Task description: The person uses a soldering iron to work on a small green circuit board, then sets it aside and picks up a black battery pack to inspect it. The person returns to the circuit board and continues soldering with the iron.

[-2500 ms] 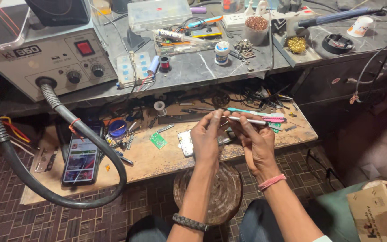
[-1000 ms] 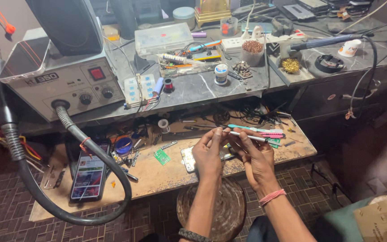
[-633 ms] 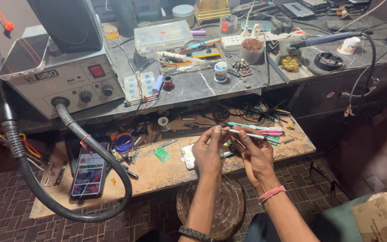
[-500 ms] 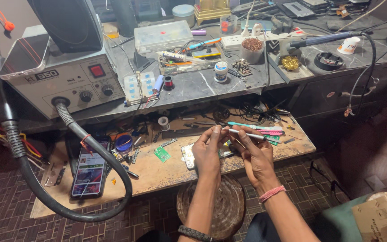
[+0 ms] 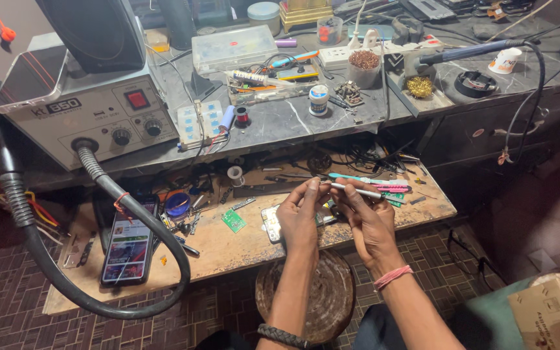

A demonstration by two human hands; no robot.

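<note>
At 9 o'clock on the wooden shelf (image 5: pixel 241 249): phone (image 5: pixel 128 245) lies lit, hose (image 5: pixel 98 285) looped around it | centre: left hand (image 5: pixel 299 217) pinches the tip of a white pen tool (image 5: pixel 356 189) | right hand (image 5: pixel 371 220) grips its shaft, tool pointing toward 3 o'clock | below the hands: opened phone (image 5: pixel 273 223), green board (image 5: pixel 233 220) at its 9 o'clock.

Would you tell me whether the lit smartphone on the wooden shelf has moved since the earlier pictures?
No. The smartphone lies in the same spot beside the grey hose; only the camera shifted.
</note>
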